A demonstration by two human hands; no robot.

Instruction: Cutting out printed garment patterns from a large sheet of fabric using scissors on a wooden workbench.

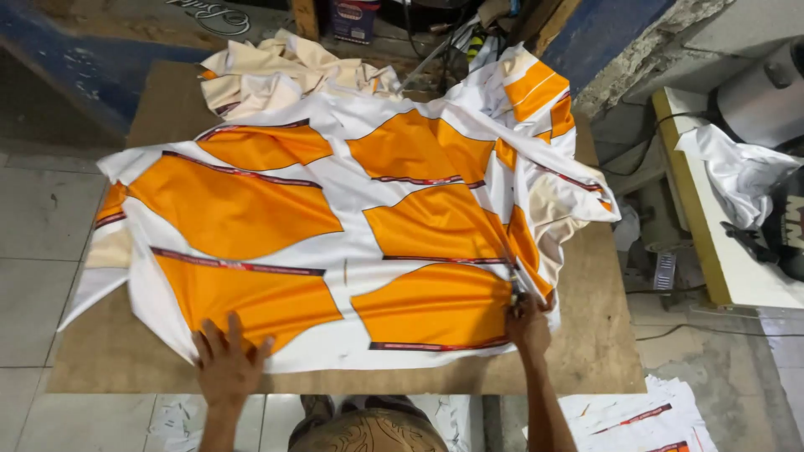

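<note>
A large white fabric sheet [352, 201] printed with several orange panels edged in dark red lies spread over a brown board table [586, 351]. My left hand [224, 360] presses flat on the sheet's near edge, fingers spread over an orange panel. My right hand [526, 322] is closed at the right edge of the nearest orange panel [431, 305], gripping a small tool, likely scissors [516, 293], at the cloth; the tool is mostly hidden.
Cream and white fabric pieces [285, 71] are piled at the table's far side. A sewing table [712, 218] with white cloth and a machine stands to the right. Printed offcuts [645, 418] lie on the tiled floor [33, 226] near my right.
</note>
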